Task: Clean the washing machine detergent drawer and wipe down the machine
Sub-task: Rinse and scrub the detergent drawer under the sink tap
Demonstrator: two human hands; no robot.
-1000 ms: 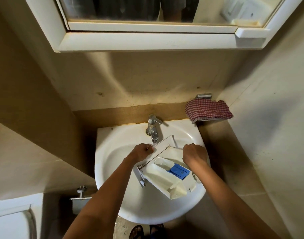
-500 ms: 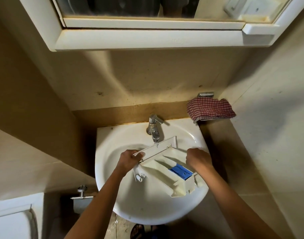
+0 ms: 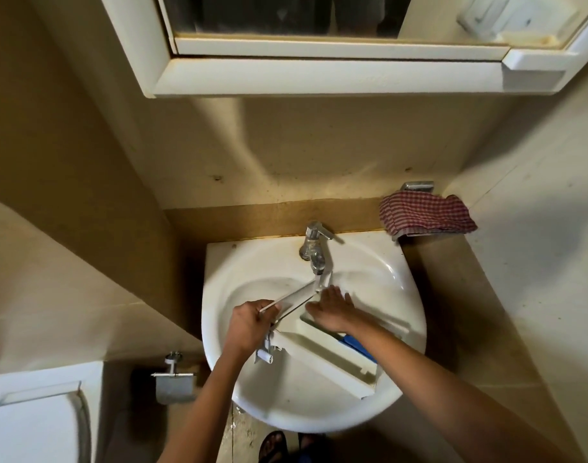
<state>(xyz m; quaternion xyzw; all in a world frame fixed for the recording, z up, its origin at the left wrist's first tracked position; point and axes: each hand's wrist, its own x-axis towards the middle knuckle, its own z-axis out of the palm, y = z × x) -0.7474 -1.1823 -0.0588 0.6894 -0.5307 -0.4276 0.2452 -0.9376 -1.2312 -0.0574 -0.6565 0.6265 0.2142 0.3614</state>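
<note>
Head view: a single wide-angle picture looking down, with lines bent toward the edges.
Detergent drawer (image 3: 322,359): white, lying slantwise in the wash basin (image 3: 219,295), with one end toward 12 o'clock under the tap and the other toward 4 o'clock.
Left hand (image 3: 249,324): fingers curled round the thin front panel (image 3: 292,295), gripping it on the drawer's 9 o'clock side.
Right hand (image 3: 332,310): fingers straight and spread, laid flat in the drawer's upper compartment. It is motion-blurred, and what lies under the palm is hidden.
Hands together: close but not touching.
Blue insert (image 3: 354,347): only a strip shows, the rest is behind the right forearm.
Tap (image 3: 314,248): chrome, at the basin's 12 o'clock. Whether water runs cannot be made out.
Checked cloth (image 3: 426,215): red and white, at 2 o'clock, draped over a metal rack that is mostly covered.
Cut off: mirror cabinet (image 3: 319,78) at the top edge, toilet cistern (image 3: 35,412) at 8 o'clock, sandalled feet (image 3: 276,446) at 6 o'clock.
Paper holder (image 3: 174,379): on the wall at 8 o'clock, dim.
</note>
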